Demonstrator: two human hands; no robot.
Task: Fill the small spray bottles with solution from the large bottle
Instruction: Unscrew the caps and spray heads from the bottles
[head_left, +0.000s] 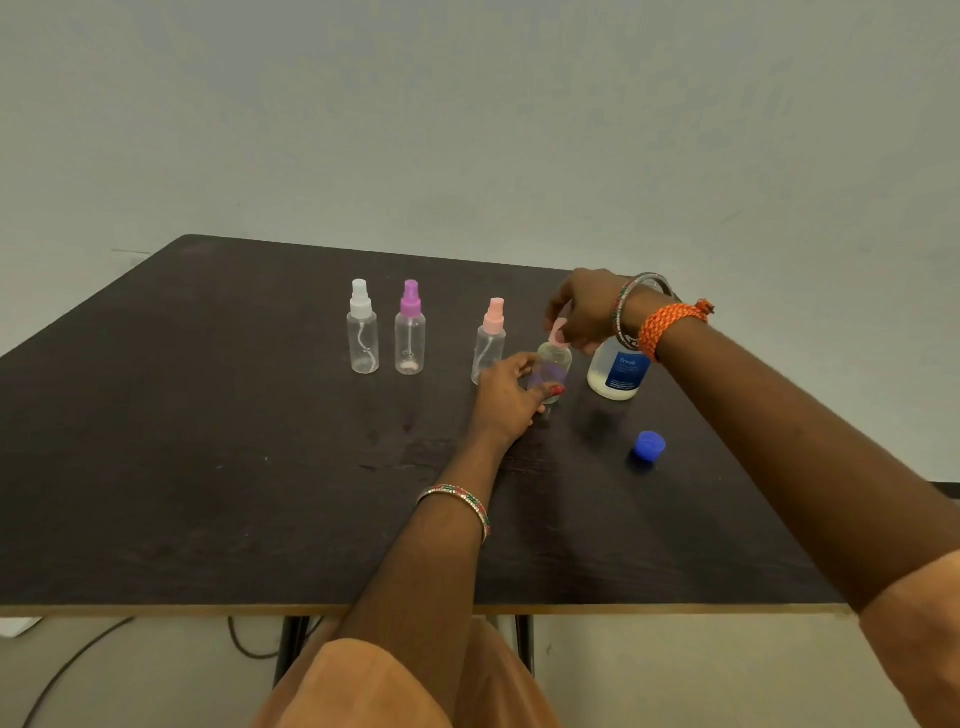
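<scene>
Left hand (506, 397) curled round the lower body of a small clear spray bottle (554, 370), holding it upright on the dark counter (208, 467). Right hand (584, 306) directly above, at 12 o'clock of the bottle, fingers pinching its pink spray top (558, 332). Large bottle (618, 371) with blue label stands just beside, at 3 o'clock, uncapped, partly behind the right wrist. Blue cap (649, 446) lies on the counter at 5 o'clock. Pink-topped bottle (489, 340) at 9 o'clock, close; purple-topped bottle (410, 328) and white-topped bottle (362, 327) farther out the same way, all upright.
</scene>
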